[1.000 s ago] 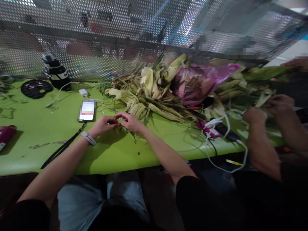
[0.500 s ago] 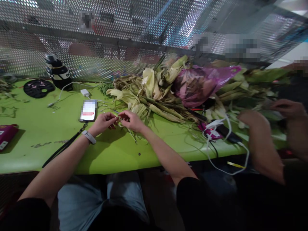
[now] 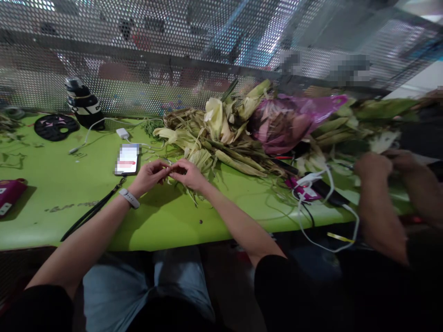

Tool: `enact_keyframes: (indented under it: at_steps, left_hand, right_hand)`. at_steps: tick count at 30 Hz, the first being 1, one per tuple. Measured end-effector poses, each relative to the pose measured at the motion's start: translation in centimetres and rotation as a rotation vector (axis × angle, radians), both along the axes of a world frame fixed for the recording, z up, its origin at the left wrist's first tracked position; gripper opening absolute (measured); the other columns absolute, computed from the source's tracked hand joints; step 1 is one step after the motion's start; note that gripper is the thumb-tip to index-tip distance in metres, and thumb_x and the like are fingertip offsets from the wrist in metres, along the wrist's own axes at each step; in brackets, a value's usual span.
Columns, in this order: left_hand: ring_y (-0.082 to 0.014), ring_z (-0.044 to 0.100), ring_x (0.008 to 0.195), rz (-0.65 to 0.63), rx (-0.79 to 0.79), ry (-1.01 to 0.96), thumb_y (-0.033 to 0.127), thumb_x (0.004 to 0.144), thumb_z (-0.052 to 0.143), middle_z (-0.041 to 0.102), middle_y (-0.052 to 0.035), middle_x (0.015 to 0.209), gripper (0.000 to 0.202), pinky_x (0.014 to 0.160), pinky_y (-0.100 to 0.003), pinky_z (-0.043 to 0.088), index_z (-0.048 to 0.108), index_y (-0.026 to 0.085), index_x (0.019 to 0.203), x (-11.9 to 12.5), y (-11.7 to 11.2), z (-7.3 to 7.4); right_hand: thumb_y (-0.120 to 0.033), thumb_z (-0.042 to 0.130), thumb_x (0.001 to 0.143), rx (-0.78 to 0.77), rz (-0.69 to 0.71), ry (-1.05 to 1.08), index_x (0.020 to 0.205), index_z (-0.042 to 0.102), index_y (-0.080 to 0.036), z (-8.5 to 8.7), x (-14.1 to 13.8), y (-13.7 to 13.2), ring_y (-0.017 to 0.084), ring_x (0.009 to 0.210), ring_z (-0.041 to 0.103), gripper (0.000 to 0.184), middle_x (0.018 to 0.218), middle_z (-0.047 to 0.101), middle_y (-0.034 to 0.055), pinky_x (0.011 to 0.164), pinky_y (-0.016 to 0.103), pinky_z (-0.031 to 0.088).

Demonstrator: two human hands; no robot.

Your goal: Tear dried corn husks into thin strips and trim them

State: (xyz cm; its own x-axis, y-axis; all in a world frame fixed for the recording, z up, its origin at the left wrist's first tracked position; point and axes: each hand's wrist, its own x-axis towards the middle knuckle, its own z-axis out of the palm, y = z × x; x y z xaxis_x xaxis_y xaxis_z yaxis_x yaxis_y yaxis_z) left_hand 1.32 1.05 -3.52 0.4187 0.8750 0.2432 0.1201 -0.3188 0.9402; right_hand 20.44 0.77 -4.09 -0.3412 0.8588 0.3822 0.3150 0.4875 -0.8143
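Observation:
My left hand (image 3: 149,174) and my right hand (image 3: 188,174) meet over the green table (image 3: 62,203), fingertips pinched together on a thin strip of corn husk (image 3: 171,169). More husk strands trail below my right hand. Just behind them lies a big heap of corn husks (image 3: 221,138) with a purple plastic bag (image 3: 290,122) on top. A pale band is on my left wrist.
A phone (image 3: 127,159) with a charger cable lies left of my hands, a black strap beside it. A dark bottle (image 3: 83,103) and black disc stand at back left. To the right another person's hands (image 3: 377,166) work in husks, near cables and a magenta device (image 3: 304,189).
My hands stay pinched on the husk strip, shifting slightly upward. The other person's hands at the right moved back into the husks.

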Motion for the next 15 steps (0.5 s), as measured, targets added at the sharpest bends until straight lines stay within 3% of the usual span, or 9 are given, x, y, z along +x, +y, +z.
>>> enact_keyframes:
  at_steps: [8,15]
  left_hand:
    - [-0.0070,0.051,0.049,0.018,-0.025,-0.054,0.045,0.078,0.071,0.065,-0.0026,0.065,0.034,0.047,-0.020,0.043,0.072,0.014,0.090,0.1,0.0,-0.1]
    - [-0.0084,0.053,0.052,-0.012,-0.044,-0.035,0.042,0.080,0.069,0.065,-0.0033,0.066,0.033,0.050,-0.022,0.045,0.073,0.013,0.097,0.0,-0.3,0.3]
  right_hand:
    - [-0.045,0.076,0.066,-0.234,0.021,0.273,0.083,0.066,-0.017,-1.6,-0.7,0.8,0.010,0.073,0.051,0.034,0.081,0.054,-0.0011,0.072,0.026,0.044]
    - [-0.040,0.080,0.062,-0.330,0.028,0.414,0.077,0.066,-0.017,-1.9,-0.8,0.8,0.010,0.073,0.054,0.030,0.077,0.056,-0.0023,0.078,0.029,0.046]
